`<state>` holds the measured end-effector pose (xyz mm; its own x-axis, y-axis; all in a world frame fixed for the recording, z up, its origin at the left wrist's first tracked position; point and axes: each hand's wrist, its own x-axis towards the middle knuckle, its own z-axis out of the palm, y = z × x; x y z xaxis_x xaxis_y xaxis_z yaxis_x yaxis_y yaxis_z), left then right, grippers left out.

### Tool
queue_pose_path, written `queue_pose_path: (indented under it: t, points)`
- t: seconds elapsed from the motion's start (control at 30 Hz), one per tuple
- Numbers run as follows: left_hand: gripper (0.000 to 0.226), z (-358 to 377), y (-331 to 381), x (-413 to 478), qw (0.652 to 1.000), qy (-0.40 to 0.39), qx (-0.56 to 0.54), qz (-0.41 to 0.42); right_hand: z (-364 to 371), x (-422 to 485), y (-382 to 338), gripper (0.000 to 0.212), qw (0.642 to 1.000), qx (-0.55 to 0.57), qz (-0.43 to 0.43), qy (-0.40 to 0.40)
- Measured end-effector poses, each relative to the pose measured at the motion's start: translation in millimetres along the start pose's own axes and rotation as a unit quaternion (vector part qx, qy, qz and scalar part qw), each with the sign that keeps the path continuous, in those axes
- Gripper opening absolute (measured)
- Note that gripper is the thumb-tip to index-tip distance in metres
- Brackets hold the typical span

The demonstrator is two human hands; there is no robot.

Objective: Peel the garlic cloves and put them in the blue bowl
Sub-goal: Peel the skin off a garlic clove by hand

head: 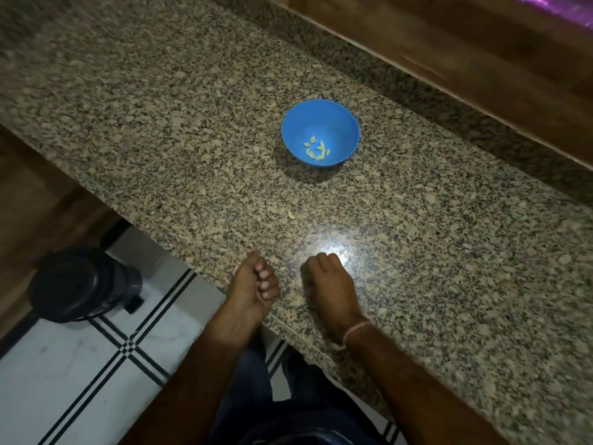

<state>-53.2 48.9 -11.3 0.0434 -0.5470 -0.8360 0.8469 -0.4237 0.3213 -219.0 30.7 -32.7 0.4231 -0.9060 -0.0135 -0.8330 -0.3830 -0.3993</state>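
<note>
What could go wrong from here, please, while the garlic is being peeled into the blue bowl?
The pale piece on the speckled counter blends in and could be missed. The left hand is right at the counter's edge, so a dropped clove might fall to the floor. The bowl sits away from that hand; a tossed clove could miss it.

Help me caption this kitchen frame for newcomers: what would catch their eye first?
The blue bowl stands out mid-way along the speckled granite counter, with a few pale garlic cloves at its bottom. Nearer, a bright glare shines on the stone just beyond the right hand, and the left hand sits beside it at the counter's edge, both with fingers curled.
</note>
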Motion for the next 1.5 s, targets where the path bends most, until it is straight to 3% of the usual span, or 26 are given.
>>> queue_pose_path:
  t: [0.07, 0.1, 0.17, 0.23, 0.3, 0.37, 0.43, 0.63, 0.83, 1.0, 1.13, 1.33, 1.5]
  points:
    - [0.054, -3.3, -0.1, -0.8, 1.0, -0.012, -0.004, -0.008, -3.2, -2.9, -12.4, 0.02, 0.979, 0.162, 0.123, -0.026]
    - [0.055, -5.6, 1.0, -1.3, 1.0, -0.018, -0.007, -0.012, -5.3, 0.8, -18.0, 0.018, 0.945, 0.272, 0.179, -0.039]
    - [0.058, -10.4, 5.3, -3.8, 0.999, -0.026, -0.011, -0.016, -12.4, 13.5, -32.5, 0.025, 0.863, 0.434, 0.253, -0.058]
    - [0.06, -14.8, 13.1, -8.5, 0.999, -0.033, -0.012, -0.011, -11.8, 24.3, -49.1, 0.03, 0.756, 0.565, 0.321, -0.076]
    - [0.061, -21.9, 23.9, -14.5, 0.999, -0.038, -0.022, -0.003, -10.1, 30.8, -69.0, 0.032, 0.653, 0.665, 0.348, -0.103]
    - [0.062, -33.6, 37.3, -21.0, 0.998, -0.044, -0.037, 0.004, -5.1, 35.0, -87.7, 0.037, 0.599, 0.713, 0.344, -0.121]
    - [0.063, -49.6, 52.4, -26.8, 0.997, -0.052, -0.058, 0.005, 2.6, 39.6, -105.2, 0.043, 0.579, 0.731, 0.335, -0.133]
    - [0.063, -116.9, 112.7, -54.7, 0.993, -0.052, -0.101, 0.039, 43.2, 59.3, -195.7, 0.045, 0.602, 0.707, 0.325, -0.177]
    - [0.065, -252.7, 199.7, -88.3, 0.987, -0.029, -0.137, 0.085, 99.6, 70.5, -346.4, 0.041, 0.615, 0.695, 0.304, -0.214]
    - [0.053, -369.6, 265.7, -115.1, 0.97, 0.006, -0.212, 0.121, 146.6, 73.5, -453.9, 0.035, 0.594, 0.682, 0.337, -0.26]
    - [0.055, -439.8, 296.2, -126.8, 0.953, 0.027, -0.269, 0.135, 178.5, 90.0, -506.2, 0.036, 0.578, 0.683, 0.348, -0.281]
    - [0.059, -508.6, 330.6, -130.9, 0.939, 0.09, -0.296, 0.153, 228.4, 115.5, -567.2, 0.064, 0.587, 0.667, 0.314, -0.336]
    - [0.065, -540.6, 359.8, -113.3, 0.928, 0.128, -0.317, 0.146, 279.3, 141.7, -600.5, 0.03, 0.584, 0.626, 0.366, -0.365]
